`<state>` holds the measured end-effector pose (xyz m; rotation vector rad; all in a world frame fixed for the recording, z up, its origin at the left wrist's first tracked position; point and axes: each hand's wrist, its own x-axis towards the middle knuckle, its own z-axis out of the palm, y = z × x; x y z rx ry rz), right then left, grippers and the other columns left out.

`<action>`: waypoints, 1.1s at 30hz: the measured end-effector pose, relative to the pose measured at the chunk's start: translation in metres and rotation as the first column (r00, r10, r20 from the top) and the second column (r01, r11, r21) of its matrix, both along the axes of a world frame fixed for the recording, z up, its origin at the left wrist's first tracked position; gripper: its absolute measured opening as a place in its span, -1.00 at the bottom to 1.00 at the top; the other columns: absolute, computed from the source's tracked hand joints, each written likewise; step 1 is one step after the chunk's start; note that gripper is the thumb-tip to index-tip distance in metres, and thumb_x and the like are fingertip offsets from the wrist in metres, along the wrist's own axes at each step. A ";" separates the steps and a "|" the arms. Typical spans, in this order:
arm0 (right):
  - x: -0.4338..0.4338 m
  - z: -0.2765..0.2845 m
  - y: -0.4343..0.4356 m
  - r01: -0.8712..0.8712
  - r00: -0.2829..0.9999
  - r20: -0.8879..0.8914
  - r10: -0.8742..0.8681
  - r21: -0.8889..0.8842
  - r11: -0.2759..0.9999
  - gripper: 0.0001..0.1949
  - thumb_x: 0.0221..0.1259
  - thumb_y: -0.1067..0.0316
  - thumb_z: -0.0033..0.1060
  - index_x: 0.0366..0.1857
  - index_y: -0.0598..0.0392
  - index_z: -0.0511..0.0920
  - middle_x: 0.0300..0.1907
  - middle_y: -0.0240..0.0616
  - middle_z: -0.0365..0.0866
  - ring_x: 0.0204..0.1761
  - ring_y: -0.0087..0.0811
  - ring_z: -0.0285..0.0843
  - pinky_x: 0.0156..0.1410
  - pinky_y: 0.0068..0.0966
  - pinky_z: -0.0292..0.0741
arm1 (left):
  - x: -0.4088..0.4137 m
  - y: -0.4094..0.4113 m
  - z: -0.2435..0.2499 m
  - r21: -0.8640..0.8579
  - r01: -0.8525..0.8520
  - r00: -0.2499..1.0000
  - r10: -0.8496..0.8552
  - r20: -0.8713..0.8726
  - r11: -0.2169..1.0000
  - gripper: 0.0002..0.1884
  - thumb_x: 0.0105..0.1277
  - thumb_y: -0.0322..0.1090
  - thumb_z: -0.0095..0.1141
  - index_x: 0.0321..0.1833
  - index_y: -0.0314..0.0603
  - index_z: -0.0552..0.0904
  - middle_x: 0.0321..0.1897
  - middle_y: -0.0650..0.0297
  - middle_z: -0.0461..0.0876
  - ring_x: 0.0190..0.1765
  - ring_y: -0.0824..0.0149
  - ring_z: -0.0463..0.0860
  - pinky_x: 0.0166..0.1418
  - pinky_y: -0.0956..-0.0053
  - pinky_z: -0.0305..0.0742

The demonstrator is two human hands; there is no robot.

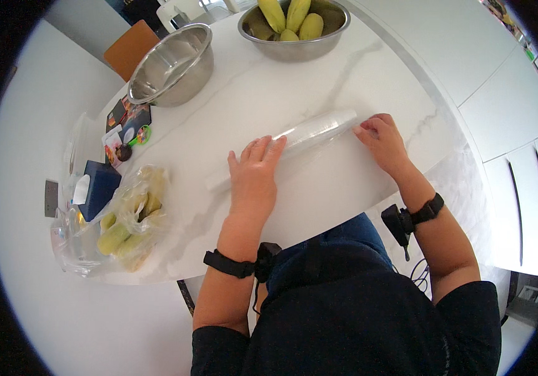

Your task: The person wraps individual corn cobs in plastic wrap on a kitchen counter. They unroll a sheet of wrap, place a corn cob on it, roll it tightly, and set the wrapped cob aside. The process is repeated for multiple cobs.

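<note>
A roll of clear plastic film lies slantwise on the white marble-patterned table, its pale core end poking out on the left. My left hand lies over the roll left of its middle and holds it against the tabletop, fingers pointing away from me. Beside the roll's right end, my right hand has thumb and fingertips pinched together on a thin edge of the film. Part of a loose film layer shows along the roll's near side; where it ends is hard to see.
At the back stand a stainless steel basin and another basin with several yellow-green fruits. On the left are a plastic bag of similar fruits, a blue tissue box and small packets. The table's front edge borders my lap.
</note>
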<state>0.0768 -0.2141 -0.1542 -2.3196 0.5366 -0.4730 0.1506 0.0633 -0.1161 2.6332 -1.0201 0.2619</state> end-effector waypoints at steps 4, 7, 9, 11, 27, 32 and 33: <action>0.004 0.003 0.012 0.015 1.000 0.003 -0.015 0.006 1.000 -0.65 0.25 0.07 0.44 -0.24 0.23 0.71 0.06 -0.05 0.62 0.02 -0.08 0.65 0.12 -0.24 0.60 | -0.003 -0.002 0.001 0.041 0.002 1.000 -0.002 0.021 0.999 -0.38 0.30 -0.64 0.06 0.42 0.09 0.54 0.37 0.18 0.53 0.44 0.09 0.45 0.49 -0.34 0.20; 0.007 0.001 0.007 -0.014 0.998 -0.063 0.018 0.065 0.998 -0.66 0.27 0.09 0.41 -0.28 0.22 0.70 0.00 -0.10 0.65 -0.02 -0.10 0.67 0.10 -0.24 0.60 | -0.007 -0.003 -0.002 0.070 -0.004 0.997 -0.002 0.074 0.998 -0.38 0.31 -0.61 0.08 0.44 0.09 0.52 0.38 0.17 0.51 0.44 0.08 0.44 0.48 -0.34 0.21; 0.002 0.001 0.006 -0.034 0.998 -0.047 0.040 0.123 0.992 -0.68 0.28 0.11 0.38 -0.30 0.23 0.69 -0.05 -0.11 0.66 -0.06 -0.10 0.67 0.08 -0.24 0.59 | -0.008 -0.003 -0.009 0.086 -0.013 0.991 0.002 0.130 0.996 -0.37 0.31 -0.59 0.09 0.46 0.10 0.49 0.38 0.16 0.49 0.44 0.07 0.43 0.47 -0.35 0.22; -0.004 0.002 0.004 -0.038 0.997 -0.057 0.047 0.154 0.987 -0.70 0.30 0.14 0.35 -0.30 0.23 0.68 -0.08 -0.10 0.66 -0.08 -0.08 0.66 0.07 -0.24 0.59 | -0.008 -0.003 -0.012 0.103 -0.003 0.989 -0.012 0.146 0.995 -0.37 0.32 -0.57 0.09 0.47 0.11 0.47 0.39 0.16 0.47 0.43 0.07 0.43 0.46 -0.35 0.22; -0.015 0.030 0.011 -0.136 0.943 -0.325 0.070 -0.182 0.974 -0.85 0.27 0.28 0.28 -0.27 0.14 0.65 -0.03 -0.10 0.59 0.09 -0.05 0.59 0.23 -0.11 0.49 | 0.026 0.009 -0.010 0.035 0.044 0.984 -0.050 0.169 0.998 -0.44 0.28 -0.56 0.10 0.39 -0.03 0.58 0.09 0.15 0.52 0.18 0.08 0.54 0.17 0.14 0.44; -0.016 0.032 0.016 -0.210 0.977 -0.073 0.199 -0.435 0.876 -0.72 0.26 0.40 0.21 0.05 0.03 0.64 0.21 -0.15 0.58 0.37 -0.13 0.45 0.54 -0.05 0.27 | 0.043 0.010 -0.009 -0.016 0.016 0.999 -0.016 0.028 1.000 -0.44 0.30 -0.58 0.08 0.37 0.06 0.61 0.06 0.20 0.58 0.14 0.11 0.58 0.34 -0.03 0.40; -0.013 0.026 0.013 -0.291 0.948 -0.042 0.316 -0.518 0.804 -0.67 0.27 0.43 0.17 0.12 0.02 0.62 0.29 -0.16 0.55 0.44 -0.15 0.39 0.60 -0.05 0.21 | 0.044 0.011 -0.012 -0.028 0.018 0.999 -0.018 0.031 0.999 -0.44 0.30 -0.58 0.07 0.37 0.07 0.61 0.06 0.21 0.59 0.14 0.11 0.59 0.38 -0.07 0.39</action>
